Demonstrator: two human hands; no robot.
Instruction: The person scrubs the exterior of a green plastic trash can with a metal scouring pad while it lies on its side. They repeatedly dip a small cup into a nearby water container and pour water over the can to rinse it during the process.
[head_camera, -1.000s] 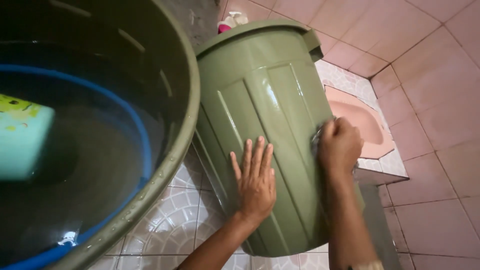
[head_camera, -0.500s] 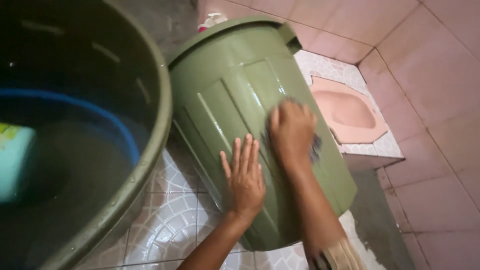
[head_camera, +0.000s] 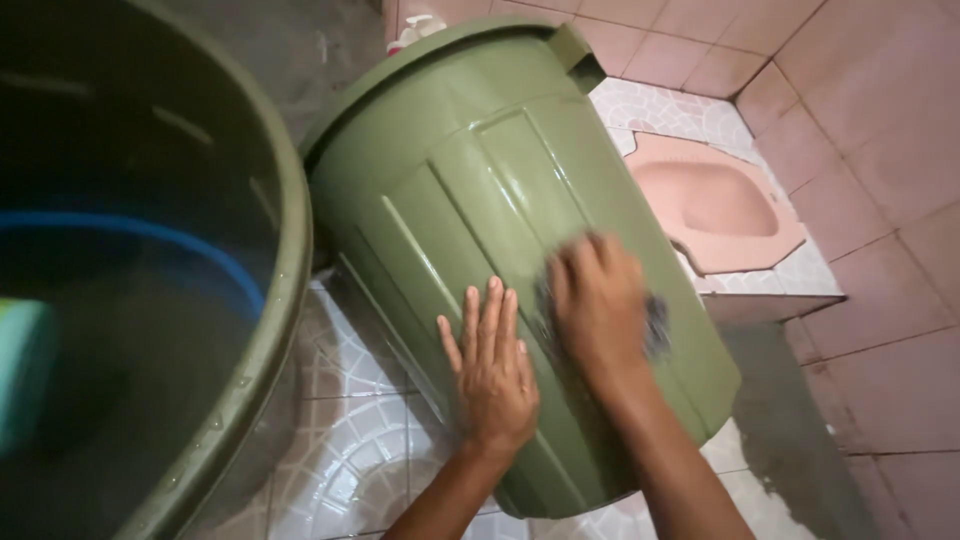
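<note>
Green plastic bin (head_camera: 470, 200) stands tilted on the tiled floor (head_camera: 350, 450), its rim leaning toward the large dark tub (head_camera: 200, 300) at the left edge of the floor, its base toward the lower right. Bin wall looks wet and glossy along the raised ribs; I cannot tell which panels are already scrubbed and which are left, so progress is judged as mid-scrub on the side wall, with the base end and the far side not shown as done. Left hand (head_camera: 492, 370): open, palm flat, fingers together and pointing up the wall, bracing the bin. Right hand (head_camera: 598, 305): closed over a dark grey scrubbing pad (head_camera: 655, 325), knuckles up, pressing the pad against the wall just beside the left hand; pad edges show at both sides of the fist. Both forearms come up from the bottom edge of the view. Large tub holds water, with a blue hose (head_camera: 150, 235) curving inside it. A pink squat toilet (head_camera: 715, 205) sits on a raised tiled step toward the right wall, behind the bin.
</note>
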